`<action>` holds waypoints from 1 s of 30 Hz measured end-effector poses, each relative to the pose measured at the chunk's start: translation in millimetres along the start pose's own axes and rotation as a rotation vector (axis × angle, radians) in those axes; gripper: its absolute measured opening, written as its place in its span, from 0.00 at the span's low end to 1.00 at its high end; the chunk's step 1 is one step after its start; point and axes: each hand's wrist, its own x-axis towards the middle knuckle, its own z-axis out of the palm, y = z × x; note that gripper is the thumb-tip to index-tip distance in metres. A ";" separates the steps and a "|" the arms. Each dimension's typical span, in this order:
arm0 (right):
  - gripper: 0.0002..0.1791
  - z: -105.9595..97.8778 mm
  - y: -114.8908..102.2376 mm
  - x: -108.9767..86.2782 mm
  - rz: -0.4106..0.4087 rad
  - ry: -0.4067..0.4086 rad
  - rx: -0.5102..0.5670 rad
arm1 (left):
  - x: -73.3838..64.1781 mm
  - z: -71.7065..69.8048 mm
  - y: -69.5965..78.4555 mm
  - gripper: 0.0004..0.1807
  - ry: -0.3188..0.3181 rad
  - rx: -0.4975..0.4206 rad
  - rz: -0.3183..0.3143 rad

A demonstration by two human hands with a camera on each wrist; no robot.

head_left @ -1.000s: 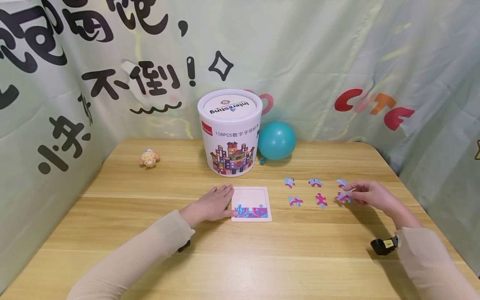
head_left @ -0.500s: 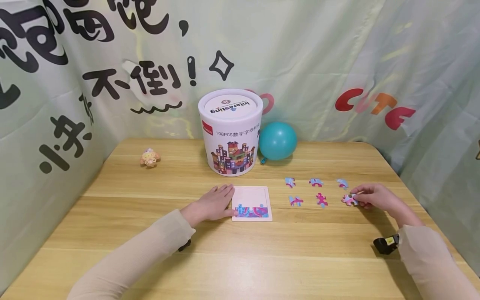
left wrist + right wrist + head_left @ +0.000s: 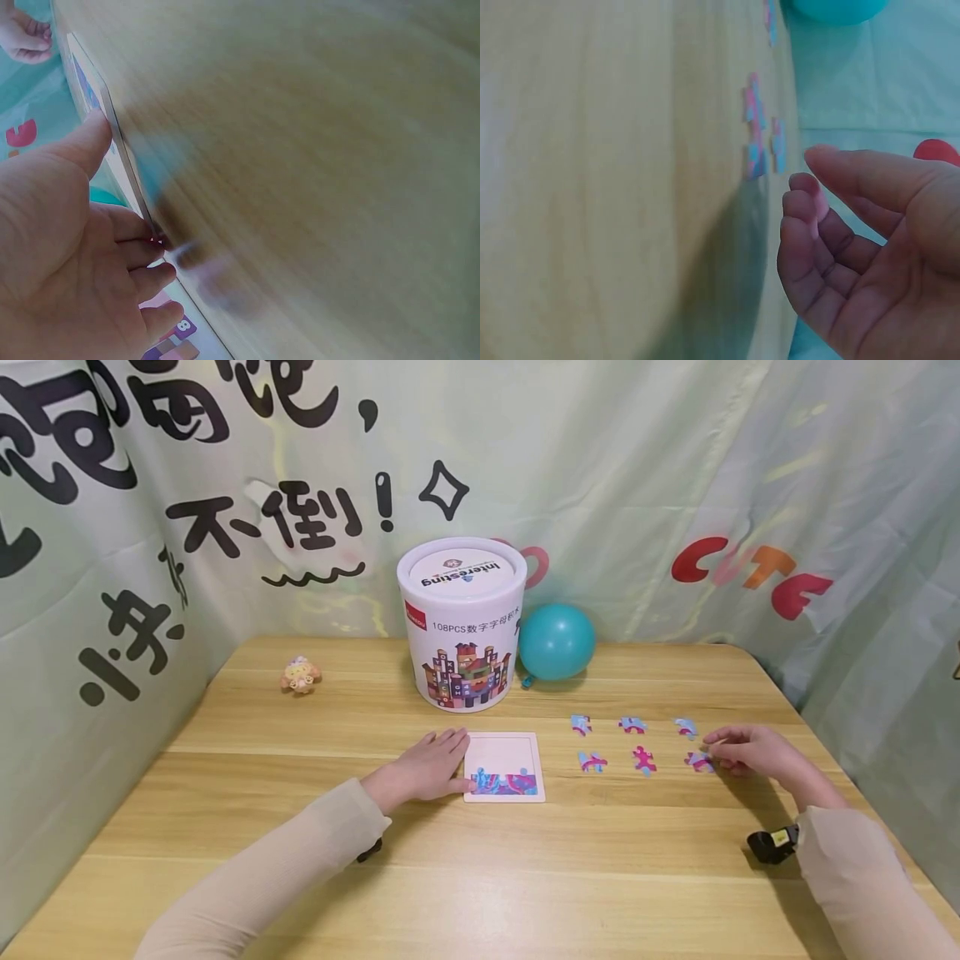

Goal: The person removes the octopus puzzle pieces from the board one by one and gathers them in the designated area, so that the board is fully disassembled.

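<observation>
A square white puzzle tray [image 3: 504, 752] lies on the table, its near strip filled with blue, pink and purple pieces. My left hand [image 3: 426, 767] rests against its left side, fingers extended and thumb at the near left corner. To the right, several loose jigsaw pieces lie in two rows, among them a pink one [image 3: 643, 761] and a blue-and-pink one [image 3: 592, 762]. My right hand [image 3: 757, 753] hovers beside the rightmost near jigsaw piece [image 3: 699, 762]. In the right wrist view its fingers are loosely bent, thumb and fingertips apart, with nothing between them.
A white lidded bucket [image 3: 462, 627] stands at the back behind the tray, with a teal balloon [image 3: 557, 642] touching its right side. A small plush-like figure [image 3: 300, 676] sits at the back left. Printed cloth [image 3: 600, 485] hangs around the table [image 3: 480, 877].
My right hand shifted the rightmost near jigsaw piece slightly to the right, then let go of it; the piece lies on the table. The left hand stays at the tray.
</observation>
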 end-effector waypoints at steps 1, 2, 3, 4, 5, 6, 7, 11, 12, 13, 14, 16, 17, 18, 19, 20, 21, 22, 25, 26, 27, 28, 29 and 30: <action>0.21 -0.2 -2.4 -0.3 -0.007 0.007 -0.004 | -0.2 -0.2 0.1 0.44 0.000 0.000 -0.001; 0.21 -0.1 -5.1 -0.7 -0.015 0.014 -0.003 | -0.5 -0.5 0.2 0.44 0.001 0.001 -0.002; 0.22 0.1 -8.3 -1.4 -0.026 0.019 -0.004 | -0.6 -0.6 0.2 0.44 0.001 0.000 -0.003; 0.22 0.6 -11.8 -2.1 -0.041 0.022 -0.006 | -0.7 -0.7 0.3 0.44 0.001 0.001 -0.003; 0.22 1.3 -15.5 -2.9 -0.055 0.024 -0.003 | -0.8 -0.7 0.4 0.44 0.000 0.000 -0.003; 0.22 2.2 -19.7 -3.6 -0.063 0.025 0.000 | -0.9 -0.9 0.6 0.44 0.000 -0.001 -0.003; 0.22 3.6 -24.1 -4.0 -0.077 0.024 0.003 | -1.0 -1.0 0.8 0.44 0.000 -0.002 -0.002; 0.23 12.3 -44.3 -4.3 -0.121 0.017 -0.005 | -1.4 -0.8 1.7 0.44 0.000 -0.005 0.000; 0.23 15.2 -50.0 -3.9 -0.137 0.015 -0.007 | -1.7 -0.7 1.9 0.44 0.002 -0.004 -0.001; 0.23 18.2 -55.4 -3.0 -0.153 0.011 -0.003 | -2.0 -0.6 2.1 0.44 0.006 -0.006 0.000; 0.23 21.5 -61.1 -2.3 -0.178 0.009 -0.006 | -2.2 -0.5 2.3 0.44 0.010 -0.007 0.002; 0.22 28.7 -72.3 -0.2 -0.216 0.008 -0.011 | -2.9 -0.4 2.8 0.43 0.011 -0.004 0.002; 0.21 32.3 -77.8 0.8 -0.239 0.001 -0.010 | -3.2 -0.1 2.8 0.43 0.015 -0.002 0.005; 0.20 36.4 -83.2 2.0 -0.258 -0.006 -0.007 | -3.8 0.0 2.8 0.43 0.019 -0.004 0.009; 0.19 40.5 -88.4 3.2 -0.283 -0.012 -0.011 | -4.4 0.2 2.9 0.43 0.021 -0.004 0.013; 0.19 44.7 -93.6 4.2 -0.306 -0.018 -0.013 | -5.0 0.3 3.0 0.43 0.020 -0.002 0.016; 0.18 49.1 -98.6 5.5 -0.317 -0.026 -0.008 | -5.7 0.3 3.0 0.43 0.017 0.000 0.017; 0.18 53.6 -103.5 6.8 -0.339 -0.036 -0.005 | -6.2 0.4 3.1 0.43 0.022 -0.003 0.023; 0.16 67.9 -117.4 11.4 -0.384 -0.082 0.013 | -8.1 0.6 2.9 0.44 0.022 -0.003 0.034; 0.16 72.9 -121.9 12.8 -0.396 -0.100 0.022 | -8.6 0.6 2.8 0.45 0.024 -0.003 0.039; 0.15 77.9 -126.1 14.1 -0.412 -0.116 0.024 | -9.1 0.6 2.7 0.46 0.022 -0.002 0.041; 0.15 82.8 -130.0 15.6 -0.429 -0.133 0.022 | -9.5 0.8 2.6 0.47 0.023 -0.002 0.045; 0.14 87.7 -133.7 16.9 -0.443 -0.150 0.023 | -9.9 1.0 2.3 0.47 0.021 0.002 0.047; 0.14 92.5 -137.4 18.0 -0.459 -0.161 0.020 | -10.3 1.3 2.1 0.48 0.022 0.002 0.051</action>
